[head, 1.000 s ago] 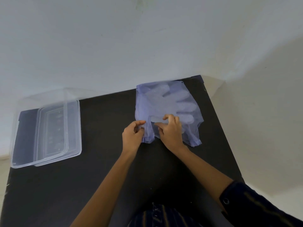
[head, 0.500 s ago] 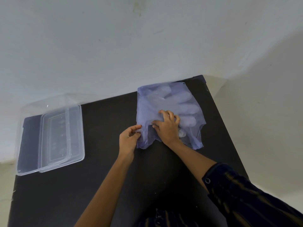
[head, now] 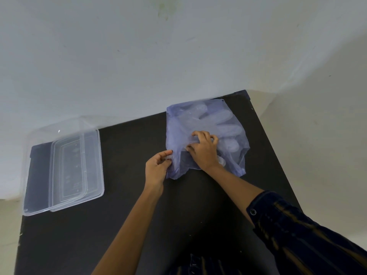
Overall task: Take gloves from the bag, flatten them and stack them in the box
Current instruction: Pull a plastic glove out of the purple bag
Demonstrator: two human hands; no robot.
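Right hand (head: 204, 149) has pushed deeper into the thin bluish plastic bag (head: 206, 135) at the table's far right — looks clenched on the clear gloves (head: 228, 132) inside, hard to tell. Left hand (head: 157, 167) still pinches the bag's near-left edge, so nothing's out yet — the clear plastic box (head: 63, 165) waits far left.

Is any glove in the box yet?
No, the clear box holds no glove; the gloves sit inside the bag.

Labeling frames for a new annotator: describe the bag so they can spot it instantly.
On the black table, look to the far right corner by the wall. The bag lies there, thin bluish see-through plastic with pale gloves showing inside; the left hand pinches its near edge and the right hand reaches in. Unlike the clear rigid box at the left, it is soft and tinted.
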